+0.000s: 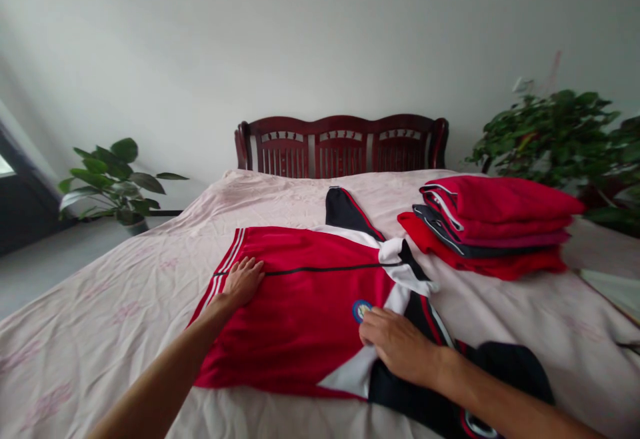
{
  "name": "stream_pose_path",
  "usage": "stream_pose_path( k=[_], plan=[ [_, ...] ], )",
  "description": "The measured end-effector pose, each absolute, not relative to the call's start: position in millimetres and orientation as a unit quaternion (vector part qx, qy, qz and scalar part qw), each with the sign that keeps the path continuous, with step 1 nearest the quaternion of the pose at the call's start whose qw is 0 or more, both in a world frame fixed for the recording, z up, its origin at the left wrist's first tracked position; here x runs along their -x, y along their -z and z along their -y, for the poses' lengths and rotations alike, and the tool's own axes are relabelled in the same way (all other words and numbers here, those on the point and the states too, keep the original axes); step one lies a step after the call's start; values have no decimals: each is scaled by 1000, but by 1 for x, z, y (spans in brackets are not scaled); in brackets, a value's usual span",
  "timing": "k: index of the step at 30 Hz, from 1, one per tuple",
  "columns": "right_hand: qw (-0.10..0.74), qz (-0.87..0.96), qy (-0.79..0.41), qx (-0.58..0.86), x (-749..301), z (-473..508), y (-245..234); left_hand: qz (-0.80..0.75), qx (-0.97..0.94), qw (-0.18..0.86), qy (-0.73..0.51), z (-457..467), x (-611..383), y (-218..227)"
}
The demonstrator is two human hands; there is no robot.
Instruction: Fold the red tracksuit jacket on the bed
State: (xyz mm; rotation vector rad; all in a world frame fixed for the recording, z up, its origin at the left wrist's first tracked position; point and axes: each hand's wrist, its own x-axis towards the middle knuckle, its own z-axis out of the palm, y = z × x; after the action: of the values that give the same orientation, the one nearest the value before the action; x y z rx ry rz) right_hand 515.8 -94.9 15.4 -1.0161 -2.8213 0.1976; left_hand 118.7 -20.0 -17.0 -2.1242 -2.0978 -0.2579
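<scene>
The left hand (243,282) lies open and flat, fingers spread, on a red track jacket (300,319) (white and navy panels too) laid out on a pale pink bedspread (90,339). The right hand (397,345) rests curled on the jacket just beside its round badge (361,310); whether it grips the cloth, I cannot tell. A stack of folded red-and-navy clothes (493,225) sits to the right, near the dark wooden headboard (340,149)
</scene>
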Motion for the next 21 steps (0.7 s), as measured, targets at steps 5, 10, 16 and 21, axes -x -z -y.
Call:
stream_pose_path(
  k=[5,10,16,21],
  plan=[
    [92,938,-102,317,-483,123,-28,655,751,49,73,51,-117,13],
    [81,931,-91,345,-463,156,-10,654,751,49,79,93,-99,17],
    [142,906,-121,381,-433,175,12,811,560,17,169,143,-51,12],
    [163,918,-66,356,-408,179,19,865,473,-85,143,162,-31,6]
  ],
)
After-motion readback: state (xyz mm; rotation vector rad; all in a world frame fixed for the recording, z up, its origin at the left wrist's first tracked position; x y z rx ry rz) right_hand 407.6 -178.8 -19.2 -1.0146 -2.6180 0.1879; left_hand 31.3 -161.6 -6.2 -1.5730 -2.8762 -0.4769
